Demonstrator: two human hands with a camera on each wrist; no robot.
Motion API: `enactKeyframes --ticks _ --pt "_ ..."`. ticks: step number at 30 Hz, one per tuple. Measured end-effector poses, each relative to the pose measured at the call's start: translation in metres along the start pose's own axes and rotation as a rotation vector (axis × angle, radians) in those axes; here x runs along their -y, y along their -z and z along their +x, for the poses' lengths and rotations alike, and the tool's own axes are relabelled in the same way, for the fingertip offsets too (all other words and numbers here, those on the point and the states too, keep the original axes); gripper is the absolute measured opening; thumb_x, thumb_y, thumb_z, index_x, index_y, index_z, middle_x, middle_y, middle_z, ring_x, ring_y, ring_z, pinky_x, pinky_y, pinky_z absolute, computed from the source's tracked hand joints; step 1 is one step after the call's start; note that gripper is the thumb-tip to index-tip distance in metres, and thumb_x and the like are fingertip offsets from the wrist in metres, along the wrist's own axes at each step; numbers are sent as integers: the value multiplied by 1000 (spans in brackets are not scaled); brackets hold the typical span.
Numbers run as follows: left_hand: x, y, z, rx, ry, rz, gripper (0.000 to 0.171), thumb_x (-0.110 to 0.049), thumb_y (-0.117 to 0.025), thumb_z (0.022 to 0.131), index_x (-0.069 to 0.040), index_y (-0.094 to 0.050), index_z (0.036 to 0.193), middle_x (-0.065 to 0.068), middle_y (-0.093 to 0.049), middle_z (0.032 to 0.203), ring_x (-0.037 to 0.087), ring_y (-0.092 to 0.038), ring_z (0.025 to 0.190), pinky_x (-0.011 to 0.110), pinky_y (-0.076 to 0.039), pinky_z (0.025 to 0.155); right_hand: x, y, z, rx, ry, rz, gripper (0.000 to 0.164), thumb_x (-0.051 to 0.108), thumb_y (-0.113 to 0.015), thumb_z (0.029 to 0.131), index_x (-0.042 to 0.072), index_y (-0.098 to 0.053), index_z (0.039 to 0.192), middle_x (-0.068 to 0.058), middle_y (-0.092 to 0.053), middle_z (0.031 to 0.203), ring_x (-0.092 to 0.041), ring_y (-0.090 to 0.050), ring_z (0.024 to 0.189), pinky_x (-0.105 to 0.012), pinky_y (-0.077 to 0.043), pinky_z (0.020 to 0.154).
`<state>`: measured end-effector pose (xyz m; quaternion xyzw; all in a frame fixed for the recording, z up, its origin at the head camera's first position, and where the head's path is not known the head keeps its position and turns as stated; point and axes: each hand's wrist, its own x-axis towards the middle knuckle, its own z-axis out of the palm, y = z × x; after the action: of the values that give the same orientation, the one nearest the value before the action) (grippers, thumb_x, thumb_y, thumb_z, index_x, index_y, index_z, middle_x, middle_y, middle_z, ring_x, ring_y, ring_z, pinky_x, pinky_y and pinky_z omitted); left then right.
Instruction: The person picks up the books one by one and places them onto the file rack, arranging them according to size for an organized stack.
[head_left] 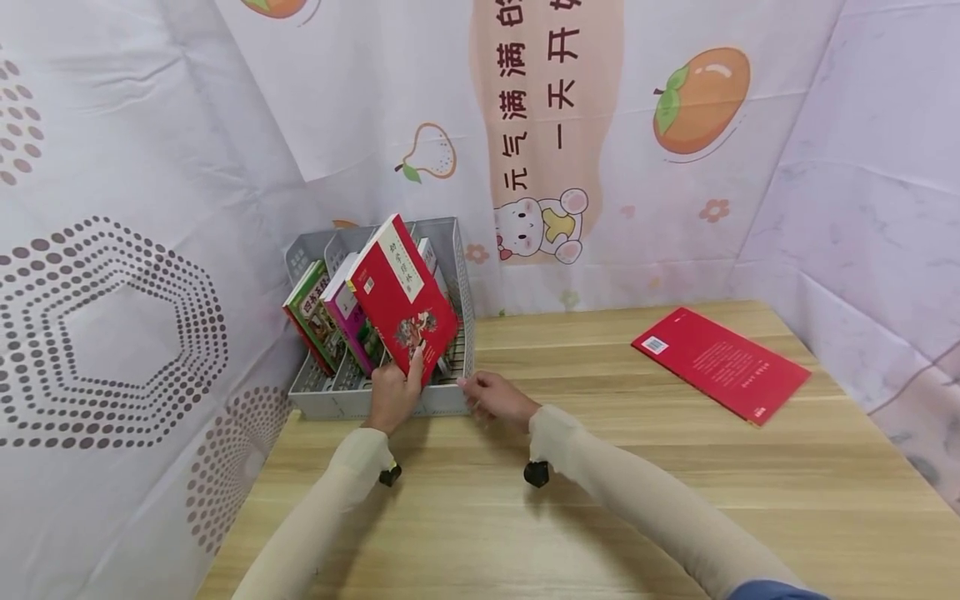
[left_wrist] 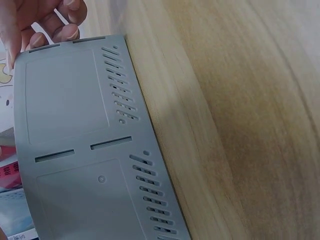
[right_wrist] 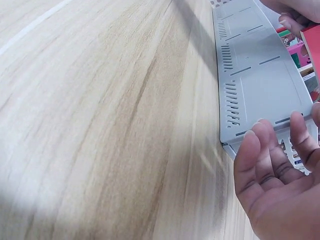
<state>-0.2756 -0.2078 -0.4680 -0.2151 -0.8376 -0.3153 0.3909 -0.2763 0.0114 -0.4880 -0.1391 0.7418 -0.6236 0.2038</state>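
Observation:
My left hand (head_left: 393, 393) grips a red book (head_left: 386, 304) by its lower edge, thumb across the front cover. The book leans back, tilted, over the right part of a grey file rack (head_left: 330, 406). My right hand (head_left: 497, 397) is at the rack's front right corner; in the right wrist view its loosely bent fingers (right_wrist: 267, 150) touch the edge there, with nothing gripped between them. Inside the rack stand a green-spined book (head_left: 318, 312), a purple-edged book (head_left: 348, 317) and a pale book (head_left: 433, 262), partly hidden behind the red one.
Another red book (head_left: 723, 365) lies flat, back cover up, at the right of the wooden table (head_left: 570, 517). Printed cloth (head_left: 360, 92) hangs behind the table and along both sides. The rack stands close to the left cloth.

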Motion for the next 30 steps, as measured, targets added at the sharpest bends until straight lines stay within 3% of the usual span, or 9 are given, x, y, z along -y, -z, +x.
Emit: enactKeyframes --ticks 6,11,14,20,26,30 --pt "-2 -4 3 14 3 8 31 -14 -62 103 3 -69 79 10 -64 59 14 -51 41 32 -41 38 3 4 -3 2 -4 -7 45 41 -52 109 -3 -60 110 -22 -64 108 -28 -59 81 -48 -52 70" --pt "-3 -11 9 102 92 43 49 -21 -57 107 -7 -56 60 0 -47 47 9 -37 36 29 -34 37 3 4 -2 0 -8 -23 43 40 -51 109 -2 -61 108 -21 -64 108 -29 -60 81 -48 -53 69" --pt "-6 -16 15 167 159 76 54 -24 -53 109 -12 -47 56 -2 -38 43 12 -32 33 30 -30 36 2 4 -2 5 -3 -37 43 39 -50 109 -3 -62 108 -21 -65 108 -31 -61 82 -47 -54 68" --pt "-17 -26 36 299 371 119 48 -31 -49 110 -7 -55 69 3 -48 49 15 -44 37 31 -39 38 4 6 -2 -4 -5 -52 42 38 -50 110 -2 -63 105 -22 -66 108 -35 -62 83 -52 -55 70" --pt "-26 -33 50 408 565 -40 45 -28 -51 109 2 -67 81 4 -61 49 15 -60 38 31 -46 39 6 7 -2 -9 9 -59 41 36 -50 110 -2 -63 104 -24 -65 106 -32 -61 79 -55 -55 69" --pt "-24 -39 52 441 614 -72 38 -22 -52 108 5 -70 87 7 -67 59 18 -68 49 28 -46 43 6 4 -3 -6 19 -57 38 34 -50 110 -2 -62 104 -23 -65 104 -34 -62 80 -54 -55 68"
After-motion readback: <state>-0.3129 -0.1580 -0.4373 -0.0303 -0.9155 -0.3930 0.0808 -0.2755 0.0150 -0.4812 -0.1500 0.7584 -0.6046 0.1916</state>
